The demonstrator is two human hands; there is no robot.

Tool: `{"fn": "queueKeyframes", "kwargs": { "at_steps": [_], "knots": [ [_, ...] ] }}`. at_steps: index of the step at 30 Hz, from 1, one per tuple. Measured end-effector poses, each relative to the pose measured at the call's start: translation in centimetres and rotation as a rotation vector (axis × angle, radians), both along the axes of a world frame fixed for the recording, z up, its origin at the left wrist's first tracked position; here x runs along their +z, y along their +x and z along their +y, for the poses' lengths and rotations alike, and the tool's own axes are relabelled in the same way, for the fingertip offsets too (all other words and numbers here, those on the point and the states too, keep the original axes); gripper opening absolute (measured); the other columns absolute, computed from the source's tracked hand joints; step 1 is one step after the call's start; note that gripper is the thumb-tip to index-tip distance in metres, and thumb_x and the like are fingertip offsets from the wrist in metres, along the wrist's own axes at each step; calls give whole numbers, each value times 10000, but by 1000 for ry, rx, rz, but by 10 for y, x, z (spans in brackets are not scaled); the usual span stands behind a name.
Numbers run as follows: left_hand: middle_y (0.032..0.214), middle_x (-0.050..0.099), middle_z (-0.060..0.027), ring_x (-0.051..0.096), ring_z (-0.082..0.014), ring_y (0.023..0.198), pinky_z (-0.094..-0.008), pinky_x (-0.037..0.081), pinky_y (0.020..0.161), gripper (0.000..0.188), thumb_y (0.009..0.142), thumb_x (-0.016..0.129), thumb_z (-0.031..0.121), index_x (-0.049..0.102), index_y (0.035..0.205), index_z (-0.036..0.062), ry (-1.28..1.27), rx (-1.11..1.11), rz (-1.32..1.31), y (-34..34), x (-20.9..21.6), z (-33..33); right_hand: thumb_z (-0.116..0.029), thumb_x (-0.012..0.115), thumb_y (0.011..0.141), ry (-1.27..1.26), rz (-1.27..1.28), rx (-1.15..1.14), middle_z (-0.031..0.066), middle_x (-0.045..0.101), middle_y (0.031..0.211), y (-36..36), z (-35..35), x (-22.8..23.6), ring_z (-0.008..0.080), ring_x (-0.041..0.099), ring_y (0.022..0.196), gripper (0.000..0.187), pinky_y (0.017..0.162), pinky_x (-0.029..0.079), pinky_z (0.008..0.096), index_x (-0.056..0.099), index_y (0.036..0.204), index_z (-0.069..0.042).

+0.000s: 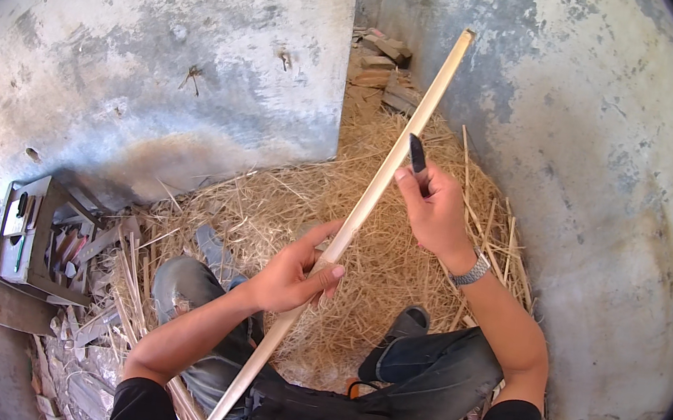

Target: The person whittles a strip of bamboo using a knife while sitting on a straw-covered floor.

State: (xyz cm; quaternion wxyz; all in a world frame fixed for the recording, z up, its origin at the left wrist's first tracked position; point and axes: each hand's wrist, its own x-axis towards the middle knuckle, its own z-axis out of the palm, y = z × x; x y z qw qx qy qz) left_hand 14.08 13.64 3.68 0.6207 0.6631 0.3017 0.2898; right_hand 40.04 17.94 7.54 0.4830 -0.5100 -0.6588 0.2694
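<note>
A long pale bamboo strip runs slantwise from my lap up toward the far wall. Near its middle, my left hand is closed round it, thumb on top and fingers beneath. Farther up, my right hand is closed on a knife, whose short dark blade points up beside the strip's right edge. The knife's handle is mostly hidden in my fist. My right thumb lies close to the strip; I cannot tell whether it touches. The strip's lower end rests by my left thigh.
Fine shavings cover the floor between my legs and the walls. A small wooden cabinet with tools stands at the left. Thin strips lie beside my left knee. Broken bricks are piled in the gap between worn walls.
</note>
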Motion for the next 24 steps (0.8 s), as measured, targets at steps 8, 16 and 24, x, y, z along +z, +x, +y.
{"fn": "queueKeyframes", "kwargs": {
  "at_steps": [8,16,24],
  "knots": [
    [812,628,-38,588,-101,672,-244,485,617,587,1109,540,240,259,1577,26,-170,-67,-239,-2,-16,7,-232,573,1087,61,-48,42,32,599,642,14,-4,-2,113,611,554,268,515,436,265,631,921,-29],
    [818,611,-38,545,-95,592,-233,471,589,490,1119,501,204,364,1549,13,-72,21,-231,6,-16,8,-242,600,1076,173,-230,-14,99,566,605,7,-1,-6,142,539,489,317,463,373,322,648,876,-1],
    [817,619,-40,562,-86,496,-229,455,445,582,1101,535,143,296,1622,44,-177,-19,-176,3,2,-4,-228,600,1066,318,-347,-85,133,553,580,-4,-6,-12,221,510,432,307,439,368,368,644,844,-22]
  ]
}}
